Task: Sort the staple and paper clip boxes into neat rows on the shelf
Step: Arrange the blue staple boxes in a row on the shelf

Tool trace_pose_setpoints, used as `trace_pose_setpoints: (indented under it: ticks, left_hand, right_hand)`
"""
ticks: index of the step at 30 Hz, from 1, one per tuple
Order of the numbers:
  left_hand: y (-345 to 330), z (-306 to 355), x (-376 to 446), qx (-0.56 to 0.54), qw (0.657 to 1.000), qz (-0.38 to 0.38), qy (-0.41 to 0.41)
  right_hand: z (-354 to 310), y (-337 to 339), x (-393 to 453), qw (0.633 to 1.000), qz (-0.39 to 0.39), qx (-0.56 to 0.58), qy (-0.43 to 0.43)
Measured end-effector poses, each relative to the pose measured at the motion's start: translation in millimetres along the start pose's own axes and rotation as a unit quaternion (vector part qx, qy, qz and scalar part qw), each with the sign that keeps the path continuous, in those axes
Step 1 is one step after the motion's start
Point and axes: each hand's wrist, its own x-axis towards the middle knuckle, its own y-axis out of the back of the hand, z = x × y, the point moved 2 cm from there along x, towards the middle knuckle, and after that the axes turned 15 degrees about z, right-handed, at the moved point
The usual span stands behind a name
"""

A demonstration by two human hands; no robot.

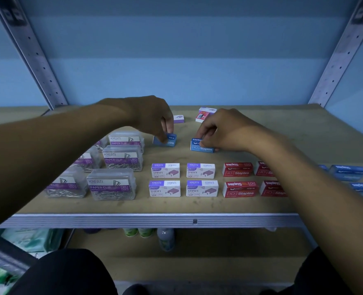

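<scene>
Blue staple boxes (201, 145), white lettering, under fingers (204, 143) of both hands. Nearer than the fingers: white-and-purple boxes (165, 170); red boxes (237, 169), white lettering; clear paper clip boxes (112, 184), purple-banded labels. Shelf (133, 206) tan; wall (176, 60) blue.

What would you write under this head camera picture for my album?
Left hand and right hand each grip a blue staple box behind neat rows on the shelf.
</scene>
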Motion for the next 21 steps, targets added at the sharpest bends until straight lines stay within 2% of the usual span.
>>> trace_pose_setpoints:
  ticks: [11, 21]
  left_hand:
    - [-3, 13, -1, 0.005, 0.998, 0.051, -0.025]
    - [-2, 82, 26, -0.054, 0.992, 0.103, -0.057]
  right_hand:
    - [6, 10, -3, 1.000, 0.023, 0.009, -0.006]
    - [54, 66, -35, 0.997, 0.054, 0.004, -0.051]
